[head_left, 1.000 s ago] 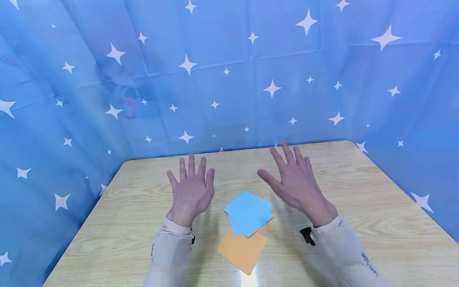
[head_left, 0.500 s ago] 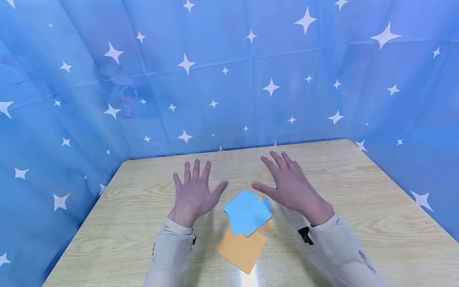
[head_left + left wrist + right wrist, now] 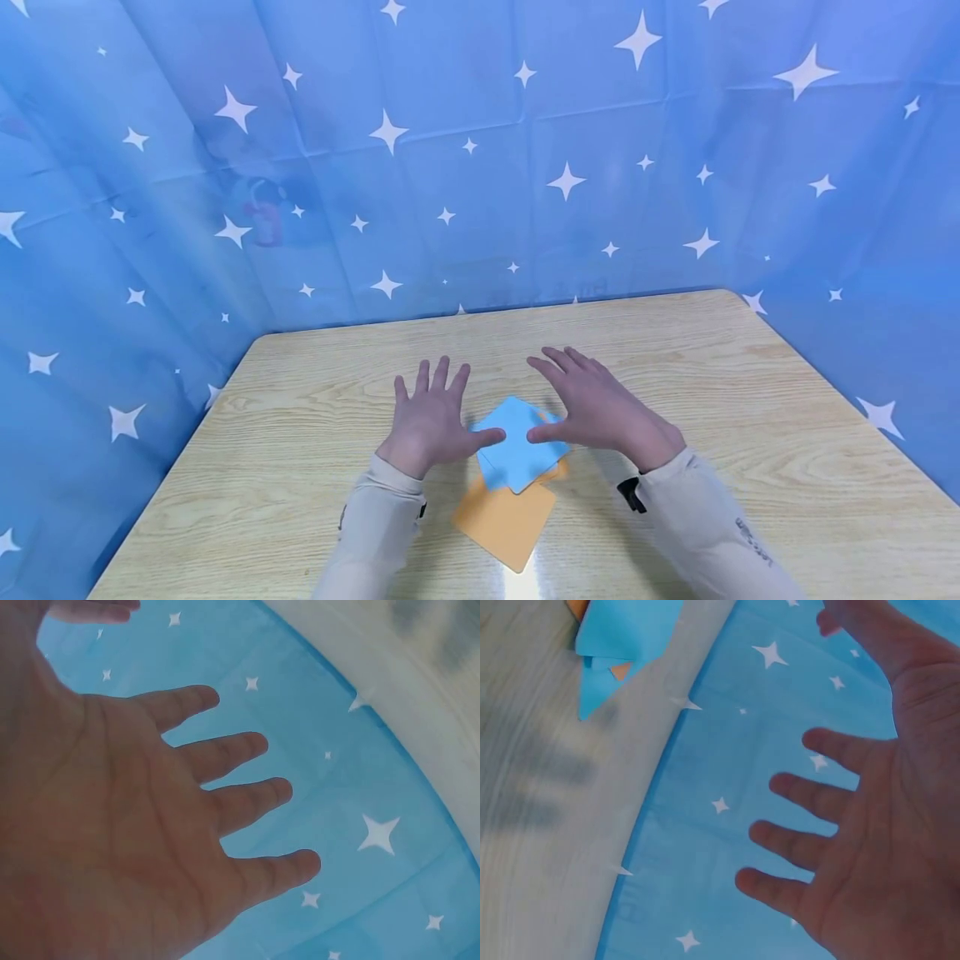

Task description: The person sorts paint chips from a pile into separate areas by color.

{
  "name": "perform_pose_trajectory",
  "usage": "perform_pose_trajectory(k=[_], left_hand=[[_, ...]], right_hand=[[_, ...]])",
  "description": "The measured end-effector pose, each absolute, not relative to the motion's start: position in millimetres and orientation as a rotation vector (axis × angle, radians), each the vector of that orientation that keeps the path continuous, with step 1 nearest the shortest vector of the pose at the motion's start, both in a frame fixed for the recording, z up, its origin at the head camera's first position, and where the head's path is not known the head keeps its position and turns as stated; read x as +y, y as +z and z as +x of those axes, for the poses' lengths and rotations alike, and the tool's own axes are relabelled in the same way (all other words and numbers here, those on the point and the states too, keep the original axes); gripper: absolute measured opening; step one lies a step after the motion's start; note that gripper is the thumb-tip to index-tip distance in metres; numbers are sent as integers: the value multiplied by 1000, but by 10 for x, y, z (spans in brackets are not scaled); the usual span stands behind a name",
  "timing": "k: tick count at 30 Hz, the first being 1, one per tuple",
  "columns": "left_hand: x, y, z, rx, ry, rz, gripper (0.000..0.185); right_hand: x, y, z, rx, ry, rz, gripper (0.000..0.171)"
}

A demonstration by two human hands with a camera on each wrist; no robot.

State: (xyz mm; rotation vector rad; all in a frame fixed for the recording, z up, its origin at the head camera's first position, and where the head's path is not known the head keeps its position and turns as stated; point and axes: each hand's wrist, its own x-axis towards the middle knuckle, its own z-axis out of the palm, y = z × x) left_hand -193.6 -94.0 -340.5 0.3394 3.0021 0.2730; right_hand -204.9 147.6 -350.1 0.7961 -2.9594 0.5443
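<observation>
Several square sheets, blue [image 3: 517, 458] and orange [image 3: 510, 525], lie overlapped in a loose pile on the table, the blue ones mostly on top. My left hand [image 3: 431, 421] is held above the table at the pile's left, fingers spread, its thumb overlapping the blue sheet in the head view. On the other side my right hand [image 3: 600, 408] mirrors it, thumb pointing inward over the pile. Neither hand holds anything. Bare palms and spread fingers [image 3: 255, 802] show in the left wrist view; the right wrist view also catches a corner of the blue sheets [image 3: 622, 630].
The pale wood-grain table [image 3: 300, 467] has rounded far corners. Behind it and along both sides hangs a blue curtain [image 3: 480, 192] with white stars. A bright reflection shows on the tabletop near the front edge of the view.
Both hands have moved inward and nearer to me, over the sides of the pile, with their thumbs swung toward each other. The sheets have stayed in place.
</observation>
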Motion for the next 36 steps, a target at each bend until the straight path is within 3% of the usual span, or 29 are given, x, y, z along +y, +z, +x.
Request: perform_pose_trajectory(k=[16, 36], left_hand=[[-733, -3719, -1971, 2901, 142, 414, 106], [-678, -3829, -2019, 2852, 182, 522, 89]], right_hand=[[1444, -3706, -2166, -3157, 539, 940, 104], [1274, -3906, -2243, -3261, 599, 990, 96]])
